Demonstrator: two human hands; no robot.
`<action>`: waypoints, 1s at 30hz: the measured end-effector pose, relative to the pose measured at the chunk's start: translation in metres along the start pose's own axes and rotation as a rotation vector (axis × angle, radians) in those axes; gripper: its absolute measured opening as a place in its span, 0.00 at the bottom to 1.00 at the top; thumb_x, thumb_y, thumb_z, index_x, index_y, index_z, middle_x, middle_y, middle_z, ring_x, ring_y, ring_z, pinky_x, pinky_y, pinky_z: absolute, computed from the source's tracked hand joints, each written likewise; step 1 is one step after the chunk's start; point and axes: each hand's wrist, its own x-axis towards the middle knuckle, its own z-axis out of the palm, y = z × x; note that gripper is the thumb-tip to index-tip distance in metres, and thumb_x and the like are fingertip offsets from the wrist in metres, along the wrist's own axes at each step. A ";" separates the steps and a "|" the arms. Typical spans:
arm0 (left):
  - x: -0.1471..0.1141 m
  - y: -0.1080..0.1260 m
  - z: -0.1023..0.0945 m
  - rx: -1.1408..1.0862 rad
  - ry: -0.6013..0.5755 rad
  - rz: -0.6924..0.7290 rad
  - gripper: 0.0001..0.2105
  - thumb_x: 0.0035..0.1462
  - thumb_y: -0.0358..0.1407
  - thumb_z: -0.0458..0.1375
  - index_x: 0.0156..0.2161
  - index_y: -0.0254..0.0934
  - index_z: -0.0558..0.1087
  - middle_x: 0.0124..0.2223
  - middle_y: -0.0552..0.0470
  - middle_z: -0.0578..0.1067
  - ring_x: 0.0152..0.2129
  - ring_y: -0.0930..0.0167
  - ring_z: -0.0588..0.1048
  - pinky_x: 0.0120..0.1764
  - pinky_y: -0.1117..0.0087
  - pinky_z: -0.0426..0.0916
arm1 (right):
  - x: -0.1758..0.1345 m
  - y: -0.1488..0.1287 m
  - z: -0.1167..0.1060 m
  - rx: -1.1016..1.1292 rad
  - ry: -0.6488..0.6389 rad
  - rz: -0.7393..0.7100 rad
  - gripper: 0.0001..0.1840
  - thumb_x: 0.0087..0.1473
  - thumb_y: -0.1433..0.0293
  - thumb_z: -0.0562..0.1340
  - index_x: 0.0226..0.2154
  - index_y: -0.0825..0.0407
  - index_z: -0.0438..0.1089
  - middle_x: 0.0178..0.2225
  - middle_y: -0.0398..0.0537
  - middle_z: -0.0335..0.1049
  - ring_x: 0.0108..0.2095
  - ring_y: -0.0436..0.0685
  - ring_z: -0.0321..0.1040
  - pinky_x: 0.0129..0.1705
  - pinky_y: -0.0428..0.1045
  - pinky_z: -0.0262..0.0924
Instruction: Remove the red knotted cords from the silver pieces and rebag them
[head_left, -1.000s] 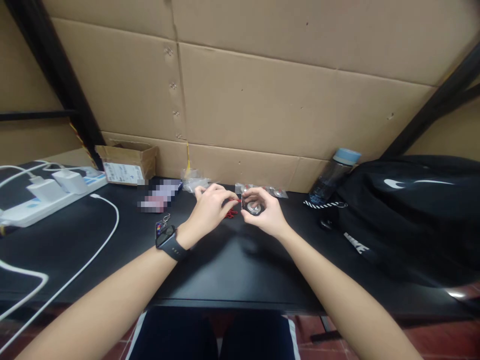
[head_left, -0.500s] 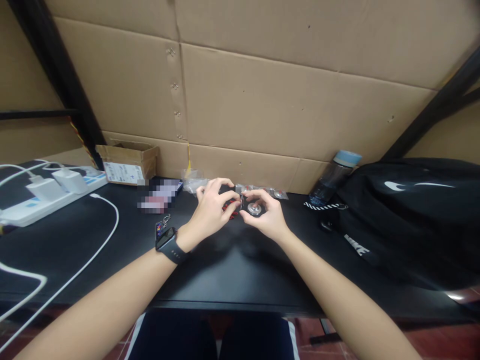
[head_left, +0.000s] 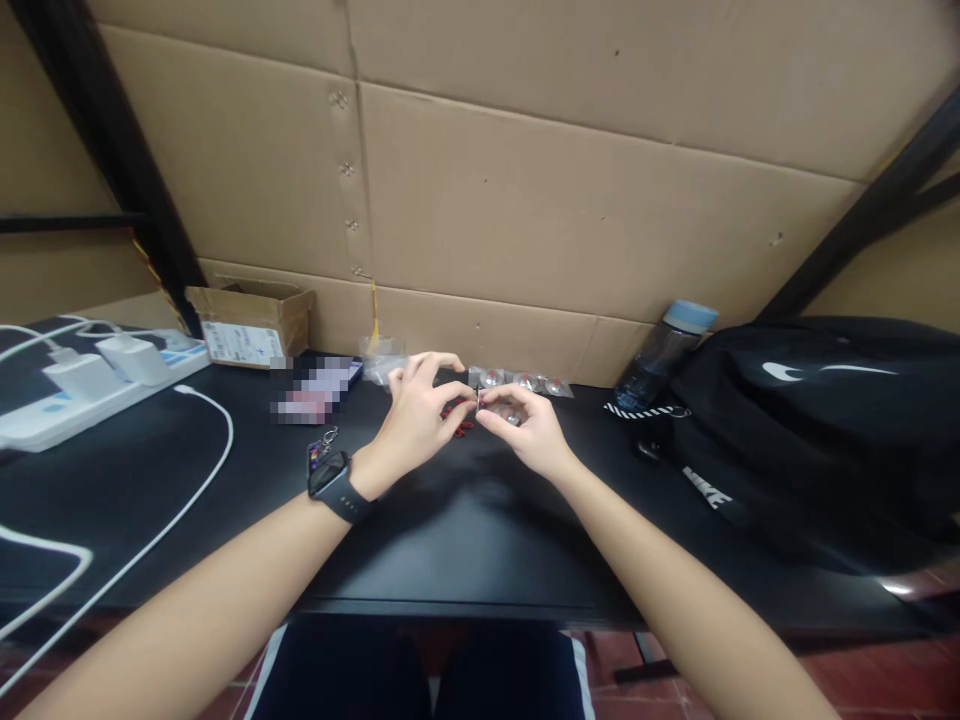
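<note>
Over the middle of the black table, my left hand pinches a small thin flat piece, seen edge-on, between thumb and fingertips. My right hand closes its thumb and index finger on the same piece from the other side. What kind of thing it is cannot be made out. Red cord lies just below the left fingertips. A round, shiny clear piece shows partly behind my right fingers. Beyond both hands, several round silvery pieces in clear plastic packets lie in a row.
At left are a power strip with white cables, an open cardboard box, a blurred-out flat item and a keychain. A clear bag lies behind the left hand. A bottle and black backpack stand right.
My right thumb and index finger have moved left and closed on the thin piece, where they were spread apart before. The round clear piece is now more covered by that hand.
</note>
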 end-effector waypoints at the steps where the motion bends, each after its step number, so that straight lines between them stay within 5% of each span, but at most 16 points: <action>1: 0.000 0.000 -0.001 -0.002 0.004 0.004 0.04 0.61 0.37 0.62 0.36 0.44 0.80 0.54 0.47 0.72 0.54 0.57 0.65 0.50 0.53 0.56 | 0.001 0.002 0.001 0.059 -0.009 0.033 0.14 0.53 0.58 0.69 0.38 0.49 0.74 0.42 0.49 0.77 0.40 0.57 0.73 0.40 0.51 0.67; 6: 0.000 0.000 -0.001 -0.016 0.008 0.017 0.03 0.60 0.37 0.63 0.34 0.46 0.80 0.53 0.49 0.72 0.54 0.58 0.65 0.50 0.54 0.55 | 0.002 0.009 0.001 0.183 -0.069 0.131 0.15 0.56 0.56 0.66 0.37 0.50 0.74 0.42 0.49 0.76 0.35 0.54 0.71 0.35 0.50 0.66; 11: 0.001 0.003 -0.001 -0.047 -0.017 -0.012 0.07 0.64 0.35 0.58 0.40 0.44 0.79 0.52 0.48 0.73 0.52 0.60 0.67 0.52 0.55 0.55 | 0.004 0.009 -0.004 0.012 -0.086 0.020 0.13 0.59 0.57 0.63 0.34 0.50 0.73 0.52 0.52 0.70 0.52 0.60 0.67 0.46 0.52 0.65; 14: 0.002 0.004 -0.004 -0.080 -0.091 -0.030 0.12 0.66 0.36 0.53 0.51 0.45 0.75 0.53 0.48 0.72 0.51 0.62 0.68 0.52 0.57 0.57 | 0.005 0.006 -0.008 -0.105 -0.104 -0.037 0.12 0.61 0.59 0.62 0.34 0.49 0.72 0.53 0.52 0.68 0.55 0.59 0.66 0.51 0.53 0.64; 18: 0.000 -0.001 -0.004 -0.047 -0.272 0.029 0.13 0.62 0.47 0.57 0.47 0.46 0.77 0.55 0.48 0.72 0.54 0.58 0.65 0.51 0.55 0.58 | 0.005 0.002 -0.012 -0.197 -0.117 -0.073 0.10 0.64 0.61 0.59 0.35 0.49 0.70 0.53 0.52 0.66 0.56 0.59 0.65 0.52 0.54 0.64; 22: -0.003 -0.014 0.003 -0.047 -0.414 0.043 0.13 0.63 0.48 0.56 0.47 0.47 0.78 0.54 0.47 0.72 0.54 0.57 0.64 0.52 0.53 0.59 | 0.006 0.007 -0.018 -0.340 -0.144 -0.113 0.08 0.65 0.65 0.58 0.35 0.49 0.70 0.54 0.53 0.65 0.56 0.61 0.63 0.53 0.56 0.63; 30: 0.002 -0.066 0.001 0.070 -0.436 -0.093 0.12 0.64 0.37 0.52 0.44 0.45 0.78 0.50 0.47 0.77 0.51 0.58 0.69 0.50 0.57 0.59 | 0.006 0.011 -0.038 -0.547 -0.390 -0.098 0.06 0.61 0.68 0.62 0.33 0.50 0.74 0.56 0.54 0.64 0.59 0.64 0.61 0.60 0.63 0.56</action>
